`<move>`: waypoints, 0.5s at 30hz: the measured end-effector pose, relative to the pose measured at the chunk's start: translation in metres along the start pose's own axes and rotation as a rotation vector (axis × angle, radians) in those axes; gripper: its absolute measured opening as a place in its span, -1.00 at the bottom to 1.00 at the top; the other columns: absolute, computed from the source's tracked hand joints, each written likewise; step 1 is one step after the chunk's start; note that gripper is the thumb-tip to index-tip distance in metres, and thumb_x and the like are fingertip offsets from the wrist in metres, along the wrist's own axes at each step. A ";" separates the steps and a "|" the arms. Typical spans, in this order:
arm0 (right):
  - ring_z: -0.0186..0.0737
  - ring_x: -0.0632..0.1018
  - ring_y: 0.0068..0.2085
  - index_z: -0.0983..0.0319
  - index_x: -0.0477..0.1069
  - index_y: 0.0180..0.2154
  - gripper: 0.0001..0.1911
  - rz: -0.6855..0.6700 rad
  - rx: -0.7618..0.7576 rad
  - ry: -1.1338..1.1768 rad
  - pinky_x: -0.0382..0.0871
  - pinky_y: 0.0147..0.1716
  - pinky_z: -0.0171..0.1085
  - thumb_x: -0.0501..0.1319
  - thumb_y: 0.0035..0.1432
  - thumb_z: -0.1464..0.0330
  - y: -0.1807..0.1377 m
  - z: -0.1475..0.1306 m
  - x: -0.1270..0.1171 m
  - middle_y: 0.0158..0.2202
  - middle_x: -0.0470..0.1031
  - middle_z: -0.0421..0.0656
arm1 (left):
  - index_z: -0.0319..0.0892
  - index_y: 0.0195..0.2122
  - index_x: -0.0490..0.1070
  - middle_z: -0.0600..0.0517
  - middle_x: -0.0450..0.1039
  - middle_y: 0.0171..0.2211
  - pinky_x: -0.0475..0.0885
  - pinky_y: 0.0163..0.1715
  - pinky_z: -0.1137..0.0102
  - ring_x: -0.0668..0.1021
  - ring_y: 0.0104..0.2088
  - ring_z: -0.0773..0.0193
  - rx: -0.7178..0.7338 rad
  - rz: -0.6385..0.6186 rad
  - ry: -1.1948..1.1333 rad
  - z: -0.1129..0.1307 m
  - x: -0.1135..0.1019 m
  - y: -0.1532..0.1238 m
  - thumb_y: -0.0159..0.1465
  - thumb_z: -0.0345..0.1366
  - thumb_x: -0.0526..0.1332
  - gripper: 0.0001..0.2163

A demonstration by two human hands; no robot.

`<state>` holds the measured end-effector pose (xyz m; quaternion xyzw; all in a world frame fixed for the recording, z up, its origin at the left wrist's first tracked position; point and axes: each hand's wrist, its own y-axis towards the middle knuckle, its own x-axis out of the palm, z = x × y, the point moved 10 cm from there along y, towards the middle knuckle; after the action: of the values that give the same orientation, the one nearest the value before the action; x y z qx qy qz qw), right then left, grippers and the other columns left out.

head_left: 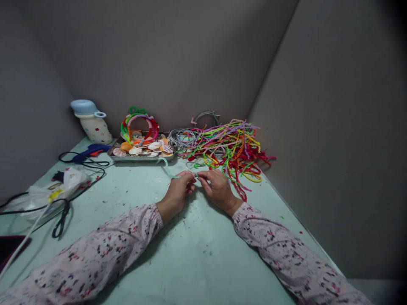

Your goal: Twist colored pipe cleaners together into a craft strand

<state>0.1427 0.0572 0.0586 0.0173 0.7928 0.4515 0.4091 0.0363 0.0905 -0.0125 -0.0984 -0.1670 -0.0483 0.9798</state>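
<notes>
A pale green pipe cleaner (pixel 165 167) is pinched in my left hand (pixel 180 190), its free end curling up toward the shell tray. My right hand (pixel 218 188) is closed in a pinch just beside it, thumb and forefinger almost meeting the left fingertips. What lies between the right fingertips is too small to make out. Both hands are just above the table, in front of a large heap of coloured pipe cleaners (pixel 233 142). A thin wire arc shows faintly behind the fingertips.
A metal tray (pixel 143 159) holds seashells (pixel 154 145), with colourful wrapped rings (pixel 140 127) on top. Coiled grey wire (pixel 183 137) sits beside it. Leftward are a bottle (pixel 92 123), blue-handled tool (pixel 90 151), black cable (pixel 63 216) and plastic bag (pixel 71 182). Grey walls enclose the table (pixel 190 262).
</notes>
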 end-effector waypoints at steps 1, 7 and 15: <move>-0.16 0.48 -0.26 0.20 0.41 -0.15 -0.84 0.001 -0.002 -0.002 0.30 -0.21 -0.17 0.11 0.24 0.38 0.000 0.000 0.000 -0.29 0.54 -0.11 | -0.22 -0.43 0.33 0.12 0.31 -0.53 0.15 -0.68 0.58 0.34 -0.64 0.51 -0.004 -0.001 -0.009 0.000 0.000 0.000 0.03 -0.28 0.24 -0.85; -0.16 0.48 -0.28 0.21 0.41 -0.18 -0.85 0.024 -0.007 0.000 0.31 -0.24 -0.17 0.12 0.23 0.37 0.000 -0.001 -0.002 -0.31 0.54 -0.11 | -0.22 -0.44 0.32 0.14 0.30 -0.53 0.15 -0.67 0.58 0.33 -0.63 0.52 -0.004 -0.024 -0.029 0.001 0.003 -0.001 0.03 -0.32 0.23 -0.89; -0.16 0.49 -0.26 0.19 0.40 -0.19 -0.87 0.076 0.027 0.038 0.34 -0.22 -0.17 0.13 0.21 0.38 -0.001 0.001 -0.008 -0.31 0.54 -0.11 | -0.21 -0.45 0.32 0.15 0.29 -0.57 0.12 -0.66 0.57 0.30 -0.63 0.50 0.038 -0.037 0.016 0.006 0.006 -0.001 0.04 -0.30 0.24 -0.88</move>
<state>0.1490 0.0544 0.0623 0.0446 0.8052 0.4562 0.3762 0.0398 0.0901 -0.0051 -0.0765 -0.1620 -0.0639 0.9817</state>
